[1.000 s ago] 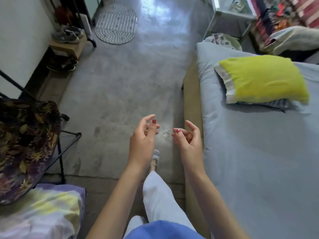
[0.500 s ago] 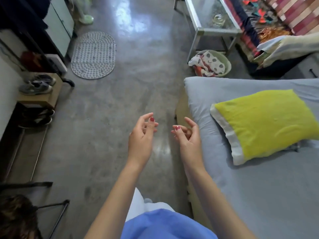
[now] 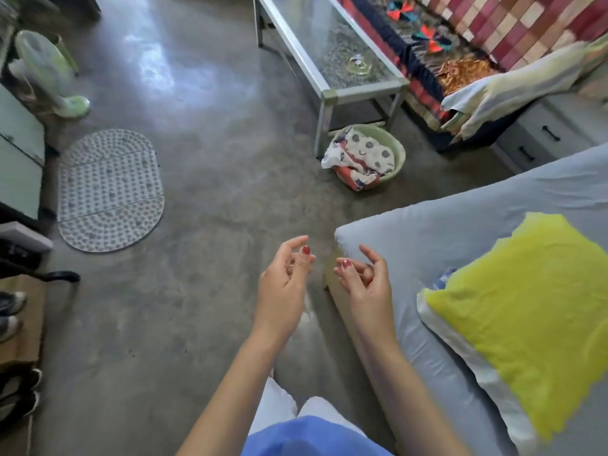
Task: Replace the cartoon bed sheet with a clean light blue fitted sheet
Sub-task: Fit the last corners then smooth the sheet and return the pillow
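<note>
The light blue fitted sheet (image 3: 444,232) covers the mattress at the right, pulled smooth over its near corner. A yellow-green pillow (image 3: 523,317) lies on it. The crumpled cartoon sheet (image 3: 362,156) sits in a green basin (image 3: 399,153) on the floor beyond the bed. My left hand (image 3: 283,284) and my right hand (image 3: 365,284) hover side by side in front of me, beside the bed corner, fingers loosely curled and holding nothing.
A glass-topped metal table (image 3: 332,57) stands beyond the basin, with a patterned couch (image 3: 460,37) behind it. An oval mat (image 3: 108,189) lies on the concrete floor at left, near a fan (image 3: 49,74), a cabinet (image 3: 19,159) and shoes (image 3: 10,311).
The view has swung up and to the right, bringing the basin with the cartoon sheet and the table into sight. My hands keep the same loose pose in front of me.
</note>
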